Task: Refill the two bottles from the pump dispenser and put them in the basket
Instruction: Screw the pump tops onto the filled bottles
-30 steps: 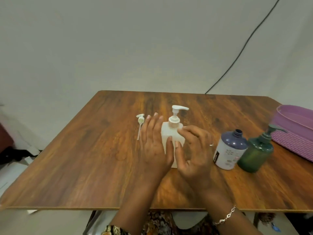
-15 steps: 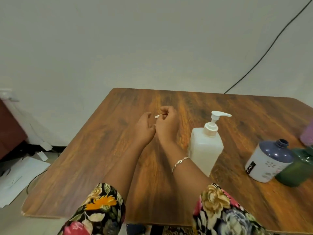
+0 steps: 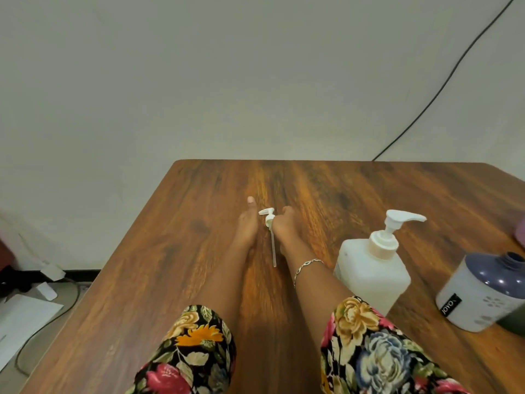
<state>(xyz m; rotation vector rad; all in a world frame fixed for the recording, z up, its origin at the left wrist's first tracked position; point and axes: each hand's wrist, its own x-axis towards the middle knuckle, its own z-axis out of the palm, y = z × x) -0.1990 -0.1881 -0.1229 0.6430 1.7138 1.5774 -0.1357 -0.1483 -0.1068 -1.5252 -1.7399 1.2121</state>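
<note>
Brown wood fills the head view: we look down at a table (image 3: 176,280) by a pale wall (image 3: 199,81).

Our two hands lie close together in the middle, far out on the table. The right hand (image 3: 284,227) has its fingers curled round the top of a small white pump (image 3: 268,218), and the pump's thin tube points back at us. The left hand (image 3: 247,224) is just beside the pump with a finger stretched out. We cannot tell if it touches the pump.

To the right of our right arm stands the big white pump dispenser (image 3: 372,271), upright. Farther right is the blue and white bottle (image 3: 483,297), tilted, with its mouth open. A bit of the green bottle (image 3: 514,322) peeks out behind it. The purple basket (image 3: 521,233) only shows at the right edge.

A bracelet (image 3: 308,264) sits on our right wrist.
</note>
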